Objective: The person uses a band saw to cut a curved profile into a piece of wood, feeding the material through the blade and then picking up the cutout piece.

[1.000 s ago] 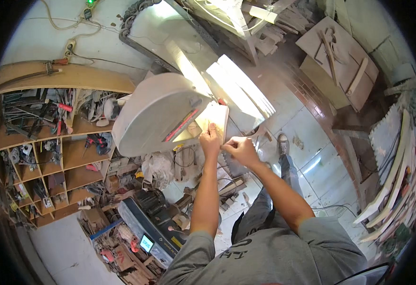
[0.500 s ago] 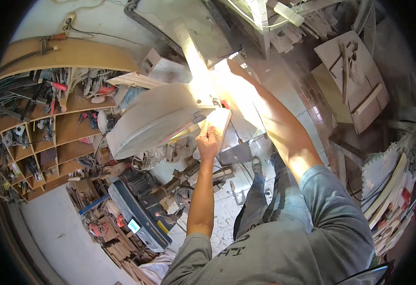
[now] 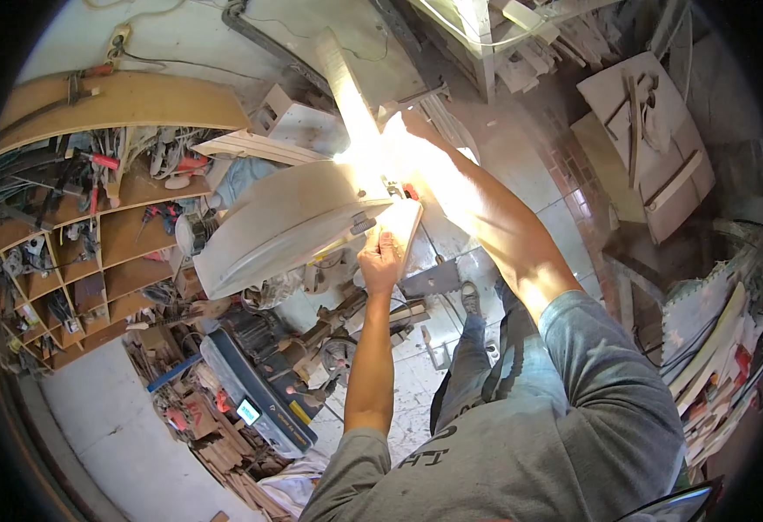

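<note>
My left hand [image 3: 379, 262] is closed on a pale wooden board [image 3: 406, 228], its thumb lying along the top face. The board's far end runs in beside a large machine with a rounded, dusty grey housing [image 3: 281, 228], which looks like a band saw. Red and dark metal parts [image 3: 396, 188] sit at the housing's edge, just past the board. Farther out, my right hand [image 3: 406, 132] reaches round the far side of the machine into strong glare. Its fingers are washed out, so what it touches cannot be made out.
Wooden shelving [image 3: 103, 235] full of tools stands at left. Below it are a dark blue machine case [image 3: 255, 391] with a lit display and piled wood offcuts [image 3: 207, 435]. Boards [image 3: 651, 148] lean at far right, and a stack of strips [image 3: 712, 365] stands nearer.
My right forearm has shifted slightly left and nearer, with the hand still in the glare. The left hand keeps its hold on the board, almost unmoved. The view has tilted a little.
</note>
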Demonstrator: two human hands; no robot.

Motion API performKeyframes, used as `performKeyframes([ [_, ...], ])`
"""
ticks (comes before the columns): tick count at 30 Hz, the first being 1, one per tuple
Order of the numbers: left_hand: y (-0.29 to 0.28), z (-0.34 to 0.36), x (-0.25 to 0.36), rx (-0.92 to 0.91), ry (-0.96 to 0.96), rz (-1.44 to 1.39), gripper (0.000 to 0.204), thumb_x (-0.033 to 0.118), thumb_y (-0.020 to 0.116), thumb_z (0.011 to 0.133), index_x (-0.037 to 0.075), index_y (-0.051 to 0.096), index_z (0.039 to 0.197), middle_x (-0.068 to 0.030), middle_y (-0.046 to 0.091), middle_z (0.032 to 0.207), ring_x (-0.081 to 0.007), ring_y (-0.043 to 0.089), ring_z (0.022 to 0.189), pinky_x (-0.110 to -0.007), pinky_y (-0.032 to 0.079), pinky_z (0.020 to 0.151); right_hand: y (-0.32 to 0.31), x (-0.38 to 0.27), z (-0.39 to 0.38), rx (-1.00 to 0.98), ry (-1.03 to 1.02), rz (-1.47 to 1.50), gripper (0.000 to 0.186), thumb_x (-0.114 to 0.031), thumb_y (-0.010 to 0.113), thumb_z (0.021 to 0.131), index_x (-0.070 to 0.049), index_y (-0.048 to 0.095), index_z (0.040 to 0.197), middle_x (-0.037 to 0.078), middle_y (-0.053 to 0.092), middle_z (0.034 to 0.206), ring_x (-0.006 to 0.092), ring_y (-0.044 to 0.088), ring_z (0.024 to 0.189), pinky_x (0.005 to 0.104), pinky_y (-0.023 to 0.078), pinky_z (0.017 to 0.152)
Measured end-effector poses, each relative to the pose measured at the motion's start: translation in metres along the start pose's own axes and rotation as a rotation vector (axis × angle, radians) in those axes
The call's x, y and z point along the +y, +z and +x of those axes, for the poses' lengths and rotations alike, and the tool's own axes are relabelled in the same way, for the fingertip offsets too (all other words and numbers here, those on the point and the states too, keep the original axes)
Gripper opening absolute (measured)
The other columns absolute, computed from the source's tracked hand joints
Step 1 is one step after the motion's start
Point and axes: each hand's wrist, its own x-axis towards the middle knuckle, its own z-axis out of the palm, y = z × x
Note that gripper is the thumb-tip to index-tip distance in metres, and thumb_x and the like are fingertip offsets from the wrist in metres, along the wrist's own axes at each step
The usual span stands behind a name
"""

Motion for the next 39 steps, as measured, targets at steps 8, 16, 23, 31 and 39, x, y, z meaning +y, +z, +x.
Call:
performKeyframes([
  [8,-0.002,0.001,0.006,-0.022,-0.019,0.027,0.030,0.020,0.057,0.105,-0.007,0.068,0.107,-0.0209,0.063,0.068,-0.0194,0.056,0.060,-0.040,0.047,0.058,0.002,-0.009,0.014,-0.012,-0.041,-0.134,0.019,-0.014,0.062,0.088,0.001,0.073,0.084,0.022,0.071,0.082,0.0355,0.073,0.075,0.0473,0.058,0.066],
  [16,0.002,0.000,0.003,-0.035,-0.019,0.026,0.031,0.020,0.056,0.105,-0.009,0.068,0.105,-0.0251,0.065,0.071,-0.0243,0.059,0.060,-0.041,0.048,0.060,-0.008,-0.002,0.015,0.066,0.019,-0.131,0.018,-0.011,0.061,0.086,0.000,0.074,0.081,0.024,0.073,0.085,0.0389,0.075,0.080,0.0503,0.061,0.072],
  [23,0.010,0.002,0.005,-0.061,0.007,0.031,0.032,0.020,0.057,0.105,-0.009,0.069,0.107,-0.0214,0.064,0.066,-0.0221,0.054,0.055,-0.041,0.045,0.054,-0.039,0.070,-0.011,0.146,0.153,-0.014,0.021,-0.018,0.065,0.088,0.003,0.071,0.089,0.026,0.073,0.087,0.0422,0.074,0.084,0.0510,0.058,0.072],
  [31,-0.002,-0.002,0.009,-0.002,0.117,0.090,0.050,0.027,0.065,0.099,-0.011,0.060,0.130,-0.0309,0.069,0.109,-0.0400,0.070,0.099,-0.044,0.054,0.087,-0.105,0.055,-0.107,0.216,0.312,0.523,0.027,-0.030,0.072,0.092,-0.003,0.070,0.092,0.007,0.065,0.066,0.0170,0.059,0.048,0.0321,0.044,0.046],
  [39,0.001,-0.005,0.017,-0.108,0.263,0.198,0.092,0.024,0.084,0.079,-0.017,0.039,0.147,-0.0382,0.054,0.140,-0.0498,0.056,0.129,-0.048,0.045,0.110,-0.178,0.024,-0.230,0.308,0.601,0.632,0.023,-0.026,0.073,0.093,-0.004,0.069,0.090,0.001,0.062,0.067,0.0059,0.054,0.054,0.0255,0.042,0.046],
])
